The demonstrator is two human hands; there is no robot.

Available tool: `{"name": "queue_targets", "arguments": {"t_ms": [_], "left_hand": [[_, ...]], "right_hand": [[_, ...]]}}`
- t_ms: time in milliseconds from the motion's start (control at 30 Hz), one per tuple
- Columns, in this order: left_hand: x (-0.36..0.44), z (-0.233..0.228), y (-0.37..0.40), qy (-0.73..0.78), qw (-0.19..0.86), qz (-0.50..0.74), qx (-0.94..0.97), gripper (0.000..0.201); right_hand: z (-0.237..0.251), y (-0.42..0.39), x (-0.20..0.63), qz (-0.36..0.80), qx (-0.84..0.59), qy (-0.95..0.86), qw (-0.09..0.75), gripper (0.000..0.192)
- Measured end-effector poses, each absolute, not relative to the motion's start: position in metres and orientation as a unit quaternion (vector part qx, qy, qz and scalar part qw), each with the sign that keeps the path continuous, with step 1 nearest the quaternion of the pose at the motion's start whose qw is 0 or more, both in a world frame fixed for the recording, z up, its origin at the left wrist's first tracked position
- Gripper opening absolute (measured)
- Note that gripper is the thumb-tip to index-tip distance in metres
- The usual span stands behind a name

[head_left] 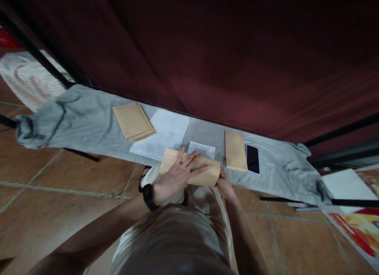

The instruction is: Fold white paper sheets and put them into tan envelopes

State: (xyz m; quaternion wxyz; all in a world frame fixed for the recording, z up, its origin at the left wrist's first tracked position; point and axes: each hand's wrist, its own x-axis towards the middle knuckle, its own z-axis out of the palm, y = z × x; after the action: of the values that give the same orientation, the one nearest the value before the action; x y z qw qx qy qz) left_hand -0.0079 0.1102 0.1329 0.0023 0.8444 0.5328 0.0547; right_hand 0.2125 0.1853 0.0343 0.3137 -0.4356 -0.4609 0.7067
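Pressing down flat, your left hand (177,174) has its fingers spread wide across the brown envelope (204,176), which sits at the near edge of the grey cloth-covered table (89,117), right in front of you. Your right hand (224,185) is at the envelope's right end, mostly tucked under the paper, so I honestly can't tell if those fingers are pinching the edge or just propping it.

Stuff around it: a small white sheet (203,148) just behind the envelope, a bigger stack of white paper (166,134) to the left, a pile of brown envelopes (133,121) further left, another brown envelope (235,150) to the right and a black phone (252,159) just beside that one.

What I'd watch: the envelope hangs partly off the table edge, so if your left palm lifts before the right has a real hold, it could slide off toward the floor. That cloth looks loose too, so pushing sideways might bunch it and drag the phone along. Pressing unevenly could also leave a crooked crease.
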Motion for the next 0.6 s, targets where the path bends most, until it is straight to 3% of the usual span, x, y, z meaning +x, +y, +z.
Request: {"name": "queue_targets", "arguments": {"t_ms": [600], "left_hand": [[-0.009, 0.119, 0.129, 0.51, -0.032, 0.054, 0.858, 0.102]], "right_hand": [[0.012, 0.193, 0.211, 0.666, -0.448, -0.443, 0.398, 0.043]]}}
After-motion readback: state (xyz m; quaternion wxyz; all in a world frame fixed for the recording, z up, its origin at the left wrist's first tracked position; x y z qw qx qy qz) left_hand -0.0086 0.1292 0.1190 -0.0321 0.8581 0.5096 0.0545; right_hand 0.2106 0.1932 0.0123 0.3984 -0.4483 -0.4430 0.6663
